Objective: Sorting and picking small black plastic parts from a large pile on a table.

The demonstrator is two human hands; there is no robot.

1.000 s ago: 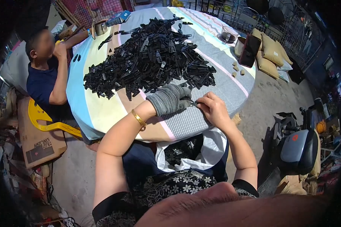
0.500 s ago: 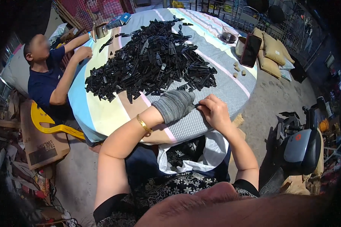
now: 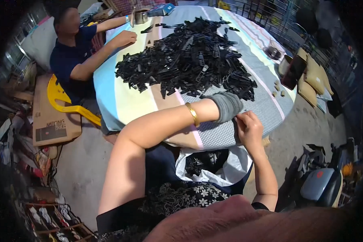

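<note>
My left hand [image 3: 228, 107], in a grey knit glove with a gold bracelet behind it at the wrist, is curled over the near edge of the pile; its fingertips are hidden. Close beside it, my bare right hand [image 3: 252, 127] is closed, thumb and fingers pinched at a small dark piece, mostly covered. A large heap of black plastic parts [image 3: 185, 60] spreads over the cloth-covered table [image 3: 133, 103] just beyond my hands. Below the table edge, at my lap, a white bag [image 3: 236, 165] holds more black parts [image 3: 205, 161].
Across at the left, a person [image 3: 74, 48] sits with both arms on the table, near a metal cup [image 3: 141, 17] and a blue box [image 3: 161, 9]. Rightward are a phone [image 3: 294, 72], small tan pieces [image 3: 276, 86], sacks [image 3: 314, 76] and a scooter [image 3: 320, 185]. A yellow chair [image 3: 62, 97] stands left.
The view has shifted, so the table and heap appear farther right and a little higher. My hands stay close together by the heap's near edge. The other person's near hand remains over the table.
</note>
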